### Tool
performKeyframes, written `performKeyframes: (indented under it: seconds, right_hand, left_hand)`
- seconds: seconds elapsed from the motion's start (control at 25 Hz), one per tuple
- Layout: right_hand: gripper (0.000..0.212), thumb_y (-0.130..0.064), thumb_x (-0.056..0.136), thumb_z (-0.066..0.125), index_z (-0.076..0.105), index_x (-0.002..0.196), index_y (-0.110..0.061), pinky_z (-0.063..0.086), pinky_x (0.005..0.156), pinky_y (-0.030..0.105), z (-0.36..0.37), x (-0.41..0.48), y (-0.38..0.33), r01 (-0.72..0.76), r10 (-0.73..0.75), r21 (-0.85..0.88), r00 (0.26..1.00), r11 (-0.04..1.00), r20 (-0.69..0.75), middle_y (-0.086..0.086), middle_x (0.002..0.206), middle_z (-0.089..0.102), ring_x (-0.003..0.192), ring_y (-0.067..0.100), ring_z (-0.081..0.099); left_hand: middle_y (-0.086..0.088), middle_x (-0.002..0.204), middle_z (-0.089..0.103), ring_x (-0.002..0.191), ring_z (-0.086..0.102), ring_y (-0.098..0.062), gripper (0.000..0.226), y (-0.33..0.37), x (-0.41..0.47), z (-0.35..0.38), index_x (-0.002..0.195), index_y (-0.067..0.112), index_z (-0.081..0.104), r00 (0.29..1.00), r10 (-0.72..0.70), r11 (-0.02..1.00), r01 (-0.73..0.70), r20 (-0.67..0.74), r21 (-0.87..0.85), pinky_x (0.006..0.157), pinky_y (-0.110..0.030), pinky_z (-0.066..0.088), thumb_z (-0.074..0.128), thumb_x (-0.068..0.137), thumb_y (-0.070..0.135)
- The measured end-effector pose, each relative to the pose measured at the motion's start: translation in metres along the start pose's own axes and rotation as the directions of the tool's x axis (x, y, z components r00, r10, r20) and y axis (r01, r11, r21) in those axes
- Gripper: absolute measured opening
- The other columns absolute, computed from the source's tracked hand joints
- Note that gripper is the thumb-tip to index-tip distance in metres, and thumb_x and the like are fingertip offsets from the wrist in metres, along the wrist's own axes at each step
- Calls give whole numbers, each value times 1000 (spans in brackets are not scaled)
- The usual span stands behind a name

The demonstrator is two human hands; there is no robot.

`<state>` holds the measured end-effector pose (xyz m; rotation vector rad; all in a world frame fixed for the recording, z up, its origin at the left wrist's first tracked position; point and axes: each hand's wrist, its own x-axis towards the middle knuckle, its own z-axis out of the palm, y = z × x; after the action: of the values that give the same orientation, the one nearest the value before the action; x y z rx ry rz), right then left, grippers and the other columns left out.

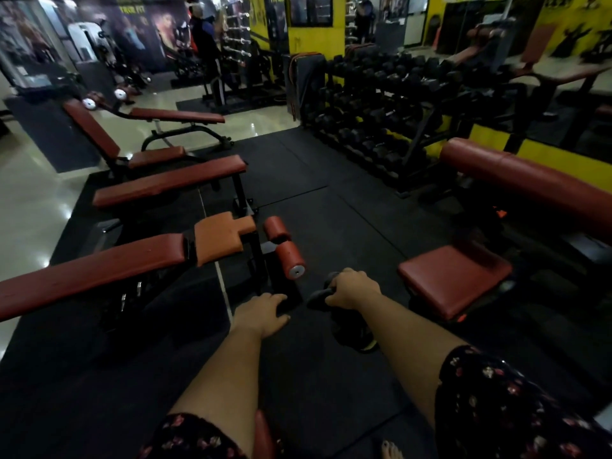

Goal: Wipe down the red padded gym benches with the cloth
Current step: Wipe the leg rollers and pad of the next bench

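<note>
Floral sleeves reach forward, right grip curled round the dark cloth, left grip spread and empty, both above the black floor mat between the red padded benches, where a drooping cloth end could, I'd say, pick up grit and smear the pads.

Dark wall banner, top left: yellow letters, roughly "THOR FIT", with the line above blurred out. Black panel on the yellow pillar has yellow lettering, unreadable. No labels, numbers or brands legible elsewhere.
</note>
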<state>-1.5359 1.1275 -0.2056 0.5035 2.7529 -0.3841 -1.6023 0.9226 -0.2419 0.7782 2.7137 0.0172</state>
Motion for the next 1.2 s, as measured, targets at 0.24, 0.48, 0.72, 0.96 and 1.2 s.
performKeyframes:
  seconds: [0.24, 0.48, 0.72, 0.96, 1.2]
  right_hand:
    - [49, -45, 86, 60, 57, 131, -25, 45, 94, 41, -43, 69, 83, -29, 29, -37, 1000, 999, -2, 5, 134, 46, 123, 31, 45]
    - [49, -45, 88, 59, 57, 132, -23, 47, 92, 42, -90, 136, 156, -49, 48, -47, 998, 998, -32, 6, 132, 48, 121, 32, 45]
    - [47, -44, 86, 61, 58, 128, -22, 48, 91, 41, -89, 185, 197, -94, 95, -45, 995, 995, 5, 6, 129, 49, 119, 31, 47]
    - [53, -43, 88, 62, 53, 132, -15, 46, 93, 41, -90, 262, 189, -100, 102, -42, 993, 994, 52, 7, 132, 48, 121, 31, 44]
    - [48, -42, 90, 59, 54, 132, -19, 47, 94, 41, -123, 382, 157, -85, 91, -67, 992, 994, 90, 7, 132, 48, 121, 31, 44]
  left_hand:
    - [0, 142, 47, 128, 48, -24, 58, 59, 94, -14, 149, 35, 35, 999, 22, 1000, -22, 48, 2, 99, -41, 45, 51, 95, 51]
    - [0, 146, 44, 131, 47, -25, 60, 120, 184, -34, 149, 36, 34, 997, 33, 999, -32, 62, -24, 102, -44, 45, 53, 94, 52]
    - [-1, 149, 43, 133, 46, -27, 61, 151, 246, -30, 149, 36, 33, 990, 58, 998, -59, 132, 11, 102, -46, 45, 53, 94, 52]
    - [0, 148, 43, 134, 45, -24, 62, 142, 322, -34, 150, 35, 33, 983, 70, 998, -69, 171, -10, 103, -42, 43, 53, 94, 51]
    - [0, 148, 44, 133, 46, -24, 62, 84, 436, -66, 151, 34, 33, 983, 61, 998, -58, 173, -18, 104, -40, 42, 52, 94, 52]
